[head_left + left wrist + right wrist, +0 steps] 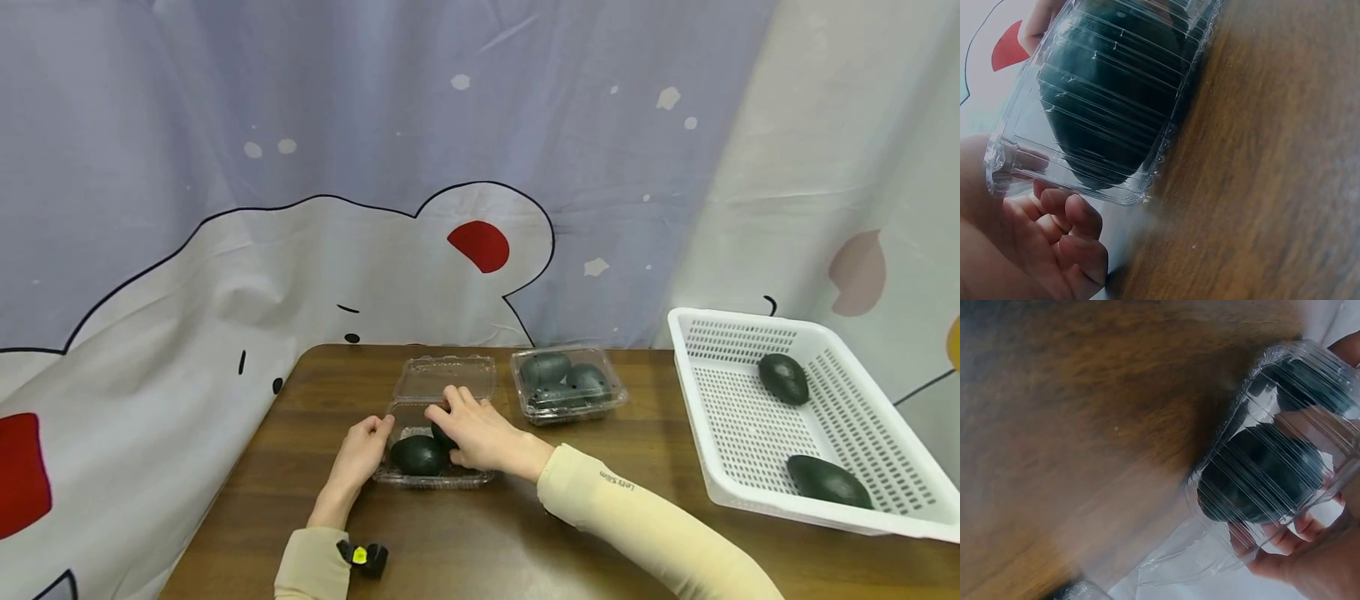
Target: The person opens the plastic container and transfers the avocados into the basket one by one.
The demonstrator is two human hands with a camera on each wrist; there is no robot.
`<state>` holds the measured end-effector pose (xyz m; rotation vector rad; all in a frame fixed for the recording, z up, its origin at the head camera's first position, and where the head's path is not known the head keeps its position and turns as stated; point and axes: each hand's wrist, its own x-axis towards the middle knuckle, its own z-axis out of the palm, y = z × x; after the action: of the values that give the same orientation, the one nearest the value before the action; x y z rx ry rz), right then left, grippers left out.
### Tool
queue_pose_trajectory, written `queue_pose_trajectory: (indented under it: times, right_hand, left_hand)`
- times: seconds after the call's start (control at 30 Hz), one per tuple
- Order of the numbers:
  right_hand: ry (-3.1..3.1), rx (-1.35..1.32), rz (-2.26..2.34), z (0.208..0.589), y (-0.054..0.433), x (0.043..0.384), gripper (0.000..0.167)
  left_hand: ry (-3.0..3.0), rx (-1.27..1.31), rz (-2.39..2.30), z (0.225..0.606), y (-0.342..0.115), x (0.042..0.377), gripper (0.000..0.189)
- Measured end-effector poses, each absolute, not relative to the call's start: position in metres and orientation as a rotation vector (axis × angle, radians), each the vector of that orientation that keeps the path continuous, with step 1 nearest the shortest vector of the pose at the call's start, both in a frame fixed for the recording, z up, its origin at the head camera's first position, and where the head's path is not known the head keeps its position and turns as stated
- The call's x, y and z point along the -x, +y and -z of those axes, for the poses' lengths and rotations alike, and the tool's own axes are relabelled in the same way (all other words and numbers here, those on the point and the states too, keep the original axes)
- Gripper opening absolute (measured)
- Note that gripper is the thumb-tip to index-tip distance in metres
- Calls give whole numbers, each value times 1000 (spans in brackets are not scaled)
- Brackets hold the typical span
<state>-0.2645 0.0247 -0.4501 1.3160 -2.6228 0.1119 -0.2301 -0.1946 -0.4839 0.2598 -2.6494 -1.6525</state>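
An open clear plastic clamshell box [468, 482] sits on the table, its lid [446, 377] folded back. Inside lies a dark green avocado [418, 456], seen through the ribbed wall in the left wrist view. My left hand [362, 450] holds the box's left rim, thumb at the edge and fingers [1082, 215] curled by the wall. My right hand [480, 433] reaches into the box and grips a second avocado [1260, 475], partly covered by the hand in the head view.
Behind and right stands a closed clamshell box [611, 400] with several avocados inside. A white perforated basket [697, 417] at the right contains two avocados [783, 379]. The wooden table [600, 475] ends at a patterned curtain [360, 275].
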Motion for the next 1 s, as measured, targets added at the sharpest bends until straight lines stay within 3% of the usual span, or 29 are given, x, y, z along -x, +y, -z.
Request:
queue_pose_trajectory:
  times: [0.5, 1.0]
  right_hand:
    - [-2532, -1320, -117, 424, 28, 263, 62]
    - [-2458, -1285, 6, 368, 59, 262, 54]
  left_hand:
    - [-2660, -262, 1646, 483, -194, 229, 38]
    - [-2652, -235, 1653, 483, -195, 229, 37]
